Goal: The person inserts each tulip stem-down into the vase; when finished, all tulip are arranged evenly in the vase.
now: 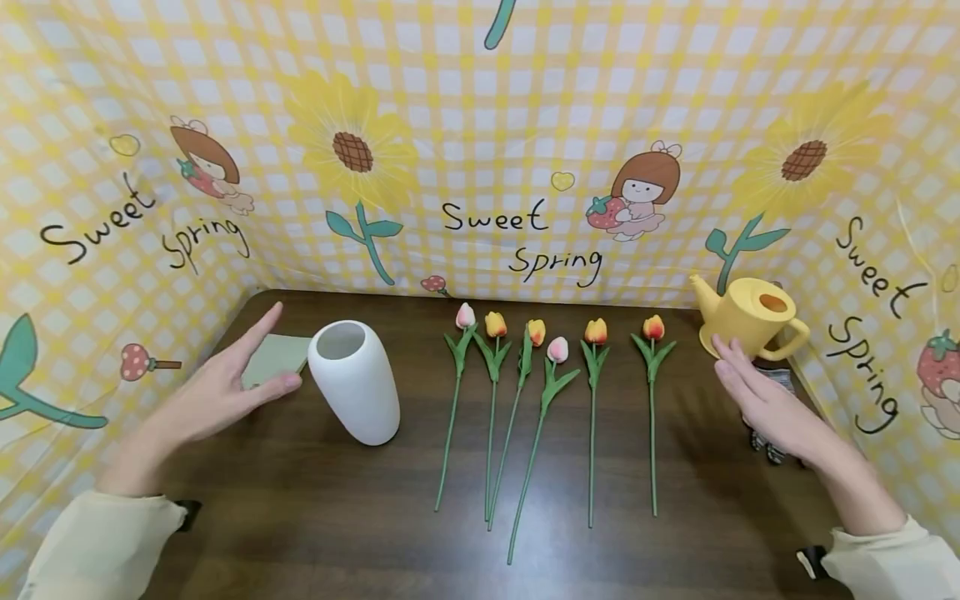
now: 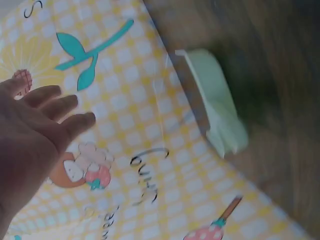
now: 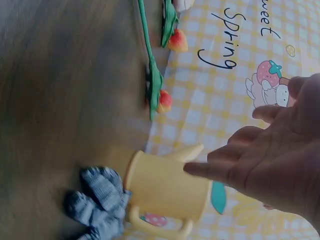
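My left hand (image 1: 213, 392) hovers with fingers and thumb spread, holding nothing, just left of a white vase (image 1: 356, 383). Beyond its thumb lies a pale green object (image 2: 215, 100), partly hidden by the hand in the head view. On the other side, my right hand (image 1: 772, 408) is held with fingers extended and nothing in it. Its fingertips overlap a yellow watering can (image 1: 738, 321) in the head view. Below that hand is a grey knitted item that looks like gloves (image 3: 102, 197), mostly covered in the head view. Several artificial tulips (image 1: 592, 417) lie between the hands.
The tulips have pink or yellow-orange heads and lie side by side, stems toward me, on the dark wooden table (image 1: 420, 558). A yellow checked cloth (image 1: 480, 142) with printed sunflowers and lettering walls the table at the back and both sides.
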Demonstrator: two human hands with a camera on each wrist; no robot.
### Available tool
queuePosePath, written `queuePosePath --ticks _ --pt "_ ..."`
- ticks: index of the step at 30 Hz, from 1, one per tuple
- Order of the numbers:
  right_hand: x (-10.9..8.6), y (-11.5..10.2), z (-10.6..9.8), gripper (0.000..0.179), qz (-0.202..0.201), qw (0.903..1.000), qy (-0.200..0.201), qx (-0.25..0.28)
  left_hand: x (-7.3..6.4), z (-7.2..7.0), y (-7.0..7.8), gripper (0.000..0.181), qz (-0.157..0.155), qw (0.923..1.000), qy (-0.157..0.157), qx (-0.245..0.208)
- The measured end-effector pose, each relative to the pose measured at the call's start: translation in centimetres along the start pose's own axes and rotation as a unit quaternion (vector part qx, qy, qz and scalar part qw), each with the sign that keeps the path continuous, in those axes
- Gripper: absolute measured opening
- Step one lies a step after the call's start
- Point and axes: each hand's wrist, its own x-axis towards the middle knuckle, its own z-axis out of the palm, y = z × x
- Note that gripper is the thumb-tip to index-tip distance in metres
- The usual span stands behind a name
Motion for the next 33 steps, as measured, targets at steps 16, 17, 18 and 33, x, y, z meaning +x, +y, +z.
queuePosePath --ticks 16,17,18,33 --pt "3.0 2.2 4.0 0.086 0.051 0.9791 0.012 0.197 0.9 5.4 1.2 0.122 0.122 0.9565 0.017 -0.264" --pt "3.2 2.4 4.1 0.086 0.054 0.9767 0.013 0.207 1.0 5.6 1.3 0.122 0.122 0.9552 0.019 -0.269" --pt "3.4 2.6 4.3 0.087 0.056 0.9743 0.014 0.218 1.1 5.8 1.4 0.121 0.123 0.9538 0.022 -0.273" --pt "6.6 3.3 6.5 0.089 0.138 0.9462 -0.008 0.293 1.4 7.4 1.1 0.106 0.132 0.9384 0.055 -0.315"
